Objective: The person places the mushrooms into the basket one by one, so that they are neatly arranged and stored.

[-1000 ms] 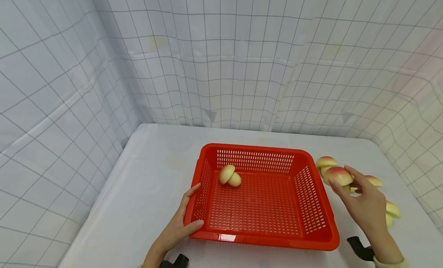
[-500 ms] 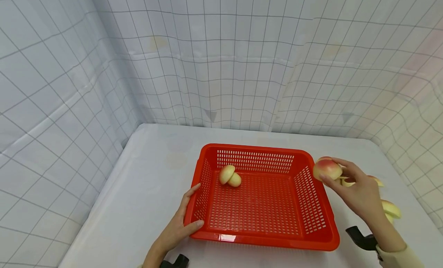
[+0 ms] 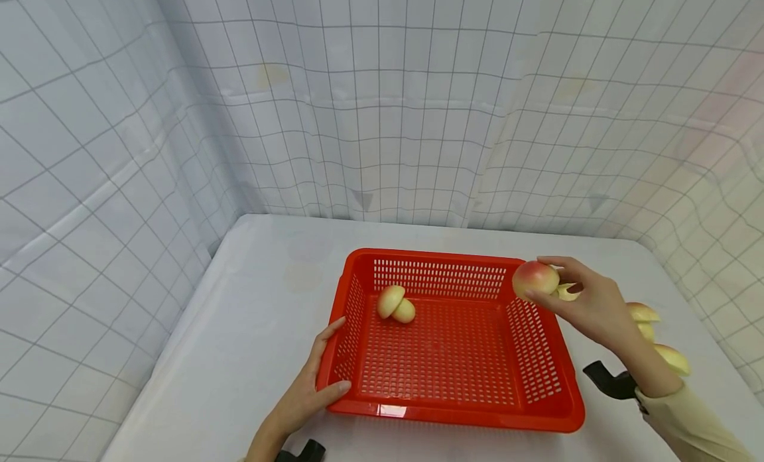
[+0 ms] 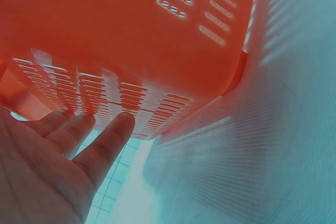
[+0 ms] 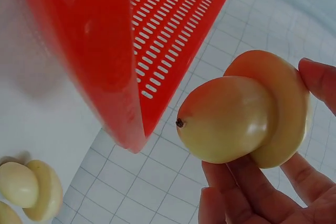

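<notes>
My right hand [image 3: 587, 303] pinches a toy mushroom [image 3: 535, 280] with a red-and-yellow cap, held over the back right corner of a red slotted basket [image 3: 453, 419]. In the right wrist view, the held mushroom's pale stem points toward the basket, a dark spot at its end. My left hand [image 3: 310, 389] holds the basket's left side near the front corner, thumb over the rim. Its other fingers [image 4: 118, 129] lie against the outer wall in the left wrist view. Another toy mushroom [image 3: 391, 301] lies inside the basket, toward the back left.
On the white table [image 3: 262, 303], right of the basket, lie more toy mushrooms, one farther back [image 3: 643, 313] and one nearer [image 3: 673, 359], both partly behind the right arm. A gridded white curtain [image 3: 382, 117] surrounds the table at the back and sides.
My right hand has carried the toy mushroom left and slightly up, from beside the basket to over its back right corner. My left hand and the basket have stayed put.
</notes>
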`<move>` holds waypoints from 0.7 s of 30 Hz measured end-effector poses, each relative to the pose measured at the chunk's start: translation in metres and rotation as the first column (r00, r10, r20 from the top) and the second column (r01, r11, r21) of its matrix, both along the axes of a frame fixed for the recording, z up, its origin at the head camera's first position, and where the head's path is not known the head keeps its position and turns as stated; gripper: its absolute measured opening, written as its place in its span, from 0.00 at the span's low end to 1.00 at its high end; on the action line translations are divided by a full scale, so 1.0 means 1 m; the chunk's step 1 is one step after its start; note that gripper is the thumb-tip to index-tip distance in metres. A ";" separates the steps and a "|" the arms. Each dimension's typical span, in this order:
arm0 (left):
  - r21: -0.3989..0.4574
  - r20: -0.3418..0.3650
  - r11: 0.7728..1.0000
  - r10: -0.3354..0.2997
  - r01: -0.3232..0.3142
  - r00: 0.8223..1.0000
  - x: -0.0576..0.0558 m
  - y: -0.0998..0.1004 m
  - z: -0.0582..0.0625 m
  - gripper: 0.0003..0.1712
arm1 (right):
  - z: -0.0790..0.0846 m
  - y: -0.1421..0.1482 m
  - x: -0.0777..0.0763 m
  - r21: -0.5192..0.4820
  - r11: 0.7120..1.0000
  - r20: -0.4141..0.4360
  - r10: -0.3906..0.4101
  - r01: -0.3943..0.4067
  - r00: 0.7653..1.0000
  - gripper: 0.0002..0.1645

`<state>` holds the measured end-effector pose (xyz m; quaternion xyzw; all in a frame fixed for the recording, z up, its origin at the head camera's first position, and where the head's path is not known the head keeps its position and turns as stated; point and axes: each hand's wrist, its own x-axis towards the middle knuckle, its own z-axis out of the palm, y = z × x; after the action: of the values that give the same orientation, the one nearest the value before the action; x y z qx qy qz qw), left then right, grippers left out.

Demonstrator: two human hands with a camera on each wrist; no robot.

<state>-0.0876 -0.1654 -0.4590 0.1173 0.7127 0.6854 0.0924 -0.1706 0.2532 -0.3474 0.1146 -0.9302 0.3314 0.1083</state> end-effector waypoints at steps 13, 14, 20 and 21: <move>0.004 -0.006 1.000 0.003 -0.003 1.000 0.000 0.000 -0.001 0.48 | 0.012 -0.022 -0.026 0.011 0.991 0.107 0.133 -0.135 0.985 0.33; 0.003 -0.006 1.000 0.006 -0.006 1.000 0.000 0.000 -0.001 0.49 | 0.012 -0.024 -0.028 0.010 0.989 0.117 0.145 -0.147 0.982 0.34; 0.000 -0.002 1.000 0.015 -0.015 1.000 -0.001 0.000 -0.002 0.49 | 0.012 -0.037 -0.039 0.012 0.980 0.182 0.191 -0.196 0.965 0.34; -0.001 -0.002 1.000 0.013 -0.013 1.000 -0.001 0.000 -0.002 0.49 | 0.012 -0.039 -0.041 0.014 0.979 0.189 0.197 -0.204 0.962 0.34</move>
<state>-0.0886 -0.1650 -0.4606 0.1130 0.7137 0.6857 0.0874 -0.2113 0.2139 -0.3354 0.1784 -0.9253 0.3344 -0.0152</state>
